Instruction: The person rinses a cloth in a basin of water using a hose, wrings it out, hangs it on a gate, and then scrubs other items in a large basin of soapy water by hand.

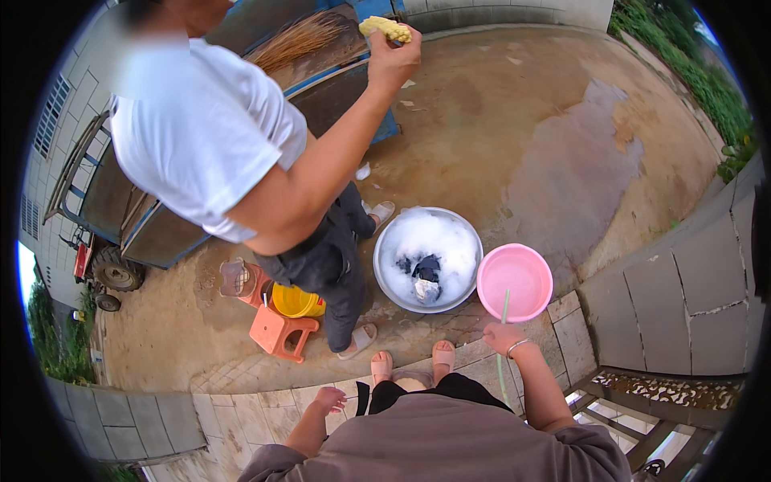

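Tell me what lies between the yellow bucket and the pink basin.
In the head view, another person's dark-trousered leg and the metal basin holding white foam stand between the yellow bucket and pink basin.

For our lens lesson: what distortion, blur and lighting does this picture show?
Head view: fisheye bending curves the paving, with black corners; head view: a smeared patch beside the co-worker's shirt, while the hose looks fairly sharp; head view: soft daylight, suds very bright.

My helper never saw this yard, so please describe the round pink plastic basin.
On the brown ground, find the round silver metal basin of white foam. Directly right sits the round pink plastic basin, with a thin green hose over its rim. Unlike its neighbour, it is smaller and shows no foam.
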A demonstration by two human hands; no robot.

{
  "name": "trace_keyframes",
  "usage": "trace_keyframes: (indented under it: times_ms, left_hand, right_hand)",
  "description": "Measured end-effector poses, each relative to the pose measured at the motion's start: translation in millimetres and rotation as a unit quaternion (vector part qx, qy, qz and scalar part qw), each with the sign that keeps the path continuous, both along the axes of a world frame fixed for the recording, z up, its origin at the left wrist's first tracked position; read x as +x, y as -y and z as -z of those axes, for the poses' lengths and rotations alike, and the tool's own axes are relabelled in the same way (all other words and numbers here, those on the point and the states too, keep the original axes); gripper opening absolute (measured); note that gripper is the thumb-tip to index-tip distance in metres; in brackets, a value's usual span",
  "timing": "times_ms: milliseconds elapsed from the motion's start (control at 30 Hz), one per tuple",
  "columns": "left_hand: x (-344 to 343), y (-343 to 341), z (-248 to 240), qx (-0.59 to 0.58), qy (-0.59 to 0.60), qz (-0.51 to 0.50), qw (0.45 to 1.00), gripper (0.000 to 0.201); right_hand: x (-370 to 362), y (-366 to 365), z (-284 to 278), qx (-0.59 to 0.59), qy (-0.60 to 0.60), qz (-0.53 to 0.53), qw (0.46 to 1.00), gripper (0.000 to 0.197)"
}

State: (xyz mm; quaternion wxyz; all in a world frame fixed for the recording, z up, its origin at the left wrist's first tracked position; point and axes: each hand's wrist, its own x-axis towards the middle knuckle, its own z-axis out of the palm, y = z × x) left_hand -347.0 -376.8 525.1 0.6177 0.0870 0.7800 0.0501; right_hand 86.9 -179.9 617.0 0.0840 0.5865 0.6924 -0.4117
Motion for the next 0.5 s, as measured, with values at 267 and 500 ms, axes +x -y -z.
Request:
trace_keyframes:
  times_ms: [267, 500]
  left_hand:
    - [-1, -11, 5, 0.001, -0.001, 0.017, 1.000, 0.015]
    - [-4, -16, -3, -0.006, -0.020, 0.024, 0.999, 0.014]
  right_hand:
    - [13, 11, 19, -0.031, -0.023, 0.034, 0.999, 0.024]
    - [9, 10, 35, -0.020, -0.018, 0.023, 0.999, 0.025]
